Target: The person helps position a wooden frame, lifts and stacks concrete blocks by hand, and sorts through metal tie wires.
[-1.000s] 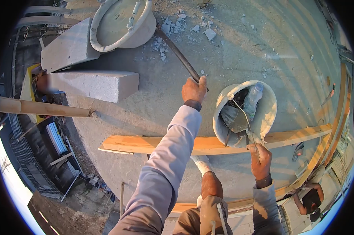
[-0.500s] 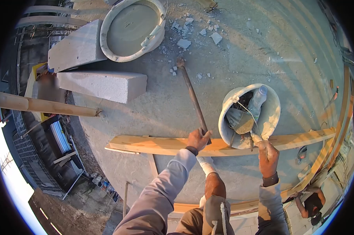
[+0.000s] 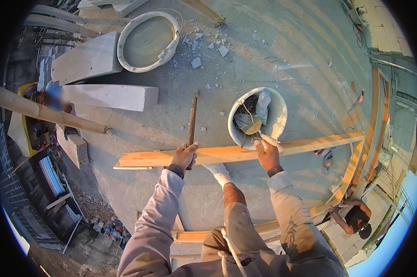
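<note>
Concrete floor (image 3: 190, 203): grey and sunlit, long shadows slanting across its two o'clock side.
Wooden post (image 3: 51, 111): slants in from between nine and ten o'clock.
White blocks (image 3: 111, 96): two large ones lie at ten o'clock, near the post.
Pale bucket (image 3: 146, 69): at eleven o'clock, just beside the blocks, with grey contents.
Left hand (image 3: 184, 157): just off centre toward eight o'clock, fingers wrapped around a rod-like tool.
Rod-like tool (image 3: 192, 117): in the left hand, its rusty far end pointing toward twelve o'clock.
White rubble (image 3: 196, 62): scattered around twelve o'clock.
Plank (image 3: 217, 156): runs crosswise, passing behind both hands in the view.
Work bucket (image 3: 280, 113): at two o'clock from centre, holding a clear bottle (image 3: 264, 104) and a trowel (image 3: 248, 123).
Right hand (image 3: 268, 157): between three and four o'clock, fingers curled at the work bucket's near rim; I cannot tell whether they pinch the trowel's handle or the wire bail.
Co-worker (image 3: 354, 219): bends down at four o'clock, in a dark top and cap.
</note>
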### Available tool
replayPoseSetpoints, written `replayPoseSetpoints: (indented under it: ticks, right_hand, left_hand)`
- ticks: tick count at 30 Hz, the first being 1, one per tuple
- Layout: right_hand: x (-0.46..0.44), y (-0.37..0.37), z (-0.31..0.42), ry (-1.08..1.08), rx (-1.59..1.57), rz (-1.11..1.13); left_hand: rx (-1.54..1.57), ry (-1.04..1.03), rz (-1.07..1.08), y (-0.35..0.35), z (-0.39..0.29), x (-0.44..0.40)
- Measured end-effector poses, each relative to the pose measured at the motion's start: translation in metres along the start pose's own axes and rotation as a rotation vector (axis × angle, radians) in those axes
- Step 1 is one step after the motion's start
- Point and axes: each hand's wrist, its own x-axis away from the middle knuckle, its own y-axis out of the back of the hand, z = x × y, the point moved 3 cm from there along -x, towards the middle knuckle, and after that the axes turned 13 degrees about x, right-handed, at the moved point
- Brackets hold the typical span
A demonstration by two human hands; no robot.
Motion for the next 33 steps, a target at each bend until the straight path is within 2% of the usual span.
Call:
replayPoseSetpoints:
  ticks: [2,4,6,7,8,10,11,15,17,18,19,20,24,26,29,33]
  right_hand:
    - [-0.012,0.014,-0.001,-0.177,0.016,0.280]
    - [-0.037,0.031,-0.010,-0.277,-0.055,0.374]
    - [-0.062,0.050,-0.013,-0.217,-0.146,0.442]
    - [-0.068,0.038,-0.014,-0.259,-0.139,0.484]
    - [-0.072,0.044,0.004,-0.120,-0.015,0.363]
    - [-0.062,0.085,0.044,-0.266,-0.098,0.469]
    - [-0.048,0.091,0.043,-0.267,-0.146,0.475]
    - [-0.023,0.143,0.050,-0.087,-0.223,0.397]
    - [-0.002,0.145,0.047,-0.028,-0.233,0.320]
    - [0.010,0.183,0.082,-0.136,-0.347,0.454]
    - [0.021,0.186,0.090,-0.164,-0.481,0.370]
    - [0.029,0.197,0.100,-0.196,-0.475,0.439]
    - [0.074,0.216,0.116,-0.184,-0.568,0.406]
    - [0.105,0.228,0.124,-0.222,-0.444,0.427]
    - [0.152,0.248,0.147,-0.174,-0.482,0.375]
    - [0.199,0.282,0.165,-0.108,-0.446,0.326]
  left_hand:
    - [-0.039,0.035,-0.004,0.010,0.001,0.052]
    - [-0.101,-0.012,-0.007,0.034,0.017,0.107]
    - [-0.146,-0.032,-0.055,0.056,0.036,0.170]
    - [-0.164,-0.035,-0.075,0.069,0.045,0.200]
    - [-0.178,-0.040,-0.102,0.082,0.055,0.227]
    - [-0.234,-0.056,-0.192,0.108,0.076,0.280]
    - [-0.247,-0.025,-0.250,0.124,0.093,0.304]
    - [-0.287,-0.023,-0.372,0.144,0.126,0.374]
    - [-0.371,-0.144,-0.335,0.149,0.137,0.396]
    - [-0.423,-0.167,-0.314,0.151,0.149,0.415]
    - [-0.487,-0.166,-0.290,0.146,0.154,0.434]
    - [-0.550,-0.190,-0.263,0.138,0.152,0.446]
    - [-0.807,-0.394,-0.131,0.097,0.139,0.497]
    - [-0.848,-0.471,-0.078,0.079,0.140,0.506]
    - [-0.964,-0.640,-0.089,0.063,0.144,0.512]
    - [-1.209,-0.741,-0.149,0.059,0.149,0.493]
